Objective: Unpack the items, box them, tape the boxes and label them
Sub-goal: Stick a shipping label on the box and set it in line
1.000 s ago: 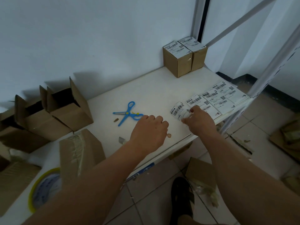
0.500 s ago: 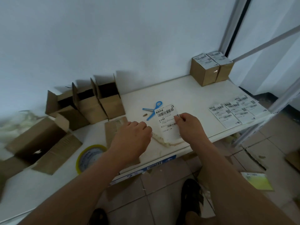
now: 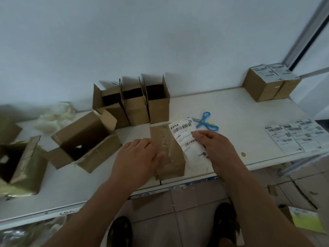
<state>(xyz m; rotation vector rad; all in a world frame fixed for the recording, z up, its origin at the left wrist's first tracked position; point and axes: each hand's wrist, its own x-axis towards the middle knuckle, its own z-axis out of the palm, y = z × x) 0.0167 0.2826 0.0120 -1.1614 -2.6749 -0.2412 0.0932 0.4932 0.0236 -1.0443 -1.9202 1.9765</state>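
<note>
A taped brown box (image 3: 169,150) lies near the table's front edge. My left hand (image 3: 137,157) rests on its left side, fingers loosely bent. My right hand (image 3: 215,148) pinches a white shipping label (image 3: 185,134) with barcodes just to the right of that box, the label's left edge over the box's right side. More labels (image 3: 295,136) lie in a row at the table's right end. Two closed, labelled boxes (image 3: 270,82) stand at the back right corner.
Three open boxes (image 3: 135,104) stand in a row by the wall, blue scissors (image 3: 204,122) to their right. Larger open cartons (image 3: 83,141) and white wadding (image 3: 53,116) lie at the left. The table's front edge (image 3: 178,186) is close; cardboard scraps litter the floor.
My right hand picked a label from the row at the right and carried it left to the taped box. My left hand moved onto that box. The camera swung left.
</note>
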